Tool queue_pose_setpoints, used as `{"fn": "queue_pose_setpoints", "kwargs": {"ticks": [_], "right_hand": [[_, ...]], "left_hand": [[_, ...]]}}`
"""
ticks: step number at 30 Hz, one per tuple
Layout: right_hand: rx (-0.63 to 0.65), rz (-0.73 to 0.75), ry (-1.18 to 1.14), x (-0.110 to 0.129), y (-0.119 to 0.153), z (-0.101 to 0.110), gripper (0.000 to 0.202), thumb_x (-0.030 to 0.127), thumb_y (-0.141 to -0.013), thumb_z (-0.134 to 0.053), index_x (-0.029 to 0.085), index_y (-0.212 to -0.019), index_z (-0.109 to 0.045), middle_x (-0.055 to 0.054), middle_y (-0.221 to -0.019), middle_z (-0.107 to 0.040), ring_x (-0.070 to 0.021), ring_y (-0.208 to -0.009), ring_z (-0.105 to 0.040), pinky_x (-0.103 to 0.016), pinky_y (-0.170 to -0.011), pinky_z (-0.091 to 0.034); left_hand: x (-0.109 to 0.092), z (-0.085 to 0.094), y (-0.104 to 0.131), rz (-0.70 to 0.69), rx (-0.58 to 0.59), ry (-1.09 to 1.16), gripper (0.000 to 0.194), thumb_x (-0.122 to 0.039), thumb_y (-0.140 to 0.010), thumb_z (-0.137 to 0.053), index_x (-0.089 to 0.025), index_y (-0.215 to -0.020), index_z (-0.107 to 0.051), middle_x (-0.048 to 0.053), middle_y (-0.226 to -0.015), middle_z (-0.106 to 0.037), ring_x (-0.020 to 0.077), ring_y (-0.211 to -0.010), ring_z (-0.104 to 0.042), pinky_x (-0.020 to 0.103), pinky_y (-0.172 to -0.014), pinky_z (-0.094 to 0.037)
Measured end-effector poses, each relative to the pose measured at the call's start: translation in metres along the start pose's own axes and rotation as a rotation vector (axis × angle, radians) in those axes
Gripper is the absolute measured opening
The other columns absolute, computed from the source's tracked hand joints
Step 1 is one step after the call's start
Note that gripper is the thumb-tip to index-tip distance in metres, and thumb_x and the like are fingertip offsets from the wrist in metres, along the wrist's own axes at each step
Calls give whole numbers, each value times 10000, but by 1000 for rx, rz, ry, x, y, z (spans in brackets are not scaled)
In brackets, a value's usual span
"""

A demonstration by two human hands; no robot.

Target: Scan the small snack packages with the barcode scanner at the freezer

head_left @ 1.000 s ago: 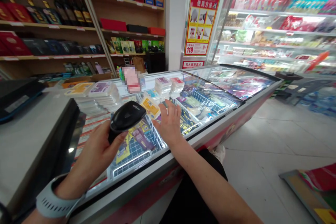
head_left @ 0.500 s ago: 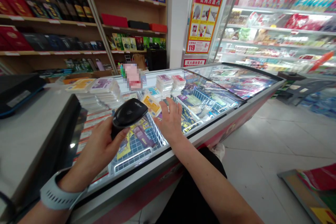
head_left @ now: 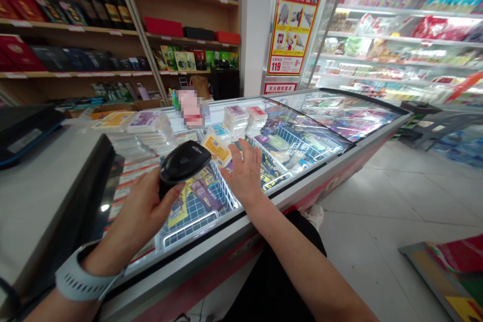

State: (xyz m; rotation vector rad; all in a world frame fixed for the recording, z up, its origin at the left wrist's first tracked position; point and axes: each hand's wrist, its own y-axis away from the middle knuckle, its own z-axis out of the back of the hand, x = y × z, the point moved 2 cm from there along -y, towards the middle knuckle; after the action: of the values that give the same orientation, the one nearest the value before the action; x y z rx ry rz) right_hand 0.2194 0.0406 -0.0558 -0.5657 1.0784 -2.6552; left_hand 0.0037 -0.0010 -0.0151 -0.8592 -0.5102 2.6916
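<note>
My left hand [head_left: 145, 206], wearing a light grey watch band, is wrapped around the handle of a black barcode scanner [head_left: 184, 162]. The scanner's head points right, toward a flat plastic pack with a yellow label [head_left: 218, 150]. My right hand [head_left: 244, 168] grips that pack by its right edge, with the thumb below and the fingers above; the contact is partly hidden. Behind the hands, stacks of similar packs with purple labels [head_left: 236, 116] and red labels [head_left: 257, 115] stand on the glass top of a chest freezer [head_left: 313, 158].
More stacked packs [head_left: 149, 128] stand at the freezer's left end, beside a grey counter [head_left: 41, 181]. Wire baskets with wrapped goods [head_left: 204, 193] show through the glass. Shelves with bottles and boxes [head_left: 98, 27] rise behind; a lit display fridge [head_left: 407, 35] stands at right.
Almost nothing differs. The scanner and my left hand have shifted very slightly left, while my right hand and the yellow-labelled pack stay in place.
</note>
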Motion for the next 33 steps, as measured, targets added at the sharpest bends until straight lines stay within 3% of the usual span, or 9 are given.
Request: {"fn": "queue_pose_setpoints", "kwargs": {"ticks": [5, 10, 15, 22, 26, 30, 33], "right_hand": [[-13, -19, -28, -1, 0, 0, 587, 399, -810, -754, 142, -1292, -538, -194, -1381, -499, -320, -1314, -449, -505, -1147, -284], [36, -175, -104, -12, -9, -5, 555, 441, -768, -777, 144, -1201, -598, -141, -1135, -594, -299, -1119, -565, -444, -982, -455], [125, -317, -67, -19, -44, -17, 560, 504, -768, -748, 127, -1162, -619, -141, -1081, -608, -300, -1021, -623, -432, -915, -496], [182, -360, -4, -16, -91, -44, 564, 550, -800, -707, 99, -1127, -623, -186, -1121, -636, -338, -1030, -651, -456, -897, -508], [187, -401, 18, -15, -92, -51, 592, 578, -814, -702, 87, -1131, -612, -207, -1116, -648, -348, -1048, -653, -458, -905, -497], [113, -391, 12, -14, -81, -46, 673, 598, -804, -712, 81, -1210, -568, -195, -1103, -650, -346, -1043, -649, -443, -893, -491], [40, -271, -57, -9, -74, -42, 495, 496, -875, -668, 116, -1183, -592, -146, -1085, -643, -285, -1012, -647, -388, -885, -484]], "left_hand": [[-1, 2, -1, 18, -8, 6, 346, -525, -842, -504, -188, -910, -543, 58, -835, -614, 242, -772, -557, 363, -723, -417], [4, 2, -1, 53, -16, 30, 375, -534, -836, -516, -176, -944, -554, 65, -855, -622, 245, -784, -566, 364, -722, -420], [8, 3, -1, 43, -41, 14, 414, -559, -850, -490, -171, -969, -568, 88, -890, -645, 270, -825, -582, 391, -746, -427], [10, 3, -1, 27, -72, 17, 392, -534, -861, -473, -183, -1004, -575, 90, -918, -674, 283, -876, -609, 411, -798, -449], [9, 3, -2, 6, -64, 41, 396, -514, -876, -478, -184, -1069, -581, 92, -1006, -687, 281, -941, -620, 406, -846, -452], [8, 3, -2, 32, -61, 88, 405, -504, -877, -489, -171, -1085, -589, 101, -1019, -685, 280, -941, -612, 416, -861, -459], [8, 6, -1, 62, -111, 102, 397, -502, -868, -495, -171, -1063, -595, 97, -988, -688, 279, -924, -617, 422, -863, -465]]}}
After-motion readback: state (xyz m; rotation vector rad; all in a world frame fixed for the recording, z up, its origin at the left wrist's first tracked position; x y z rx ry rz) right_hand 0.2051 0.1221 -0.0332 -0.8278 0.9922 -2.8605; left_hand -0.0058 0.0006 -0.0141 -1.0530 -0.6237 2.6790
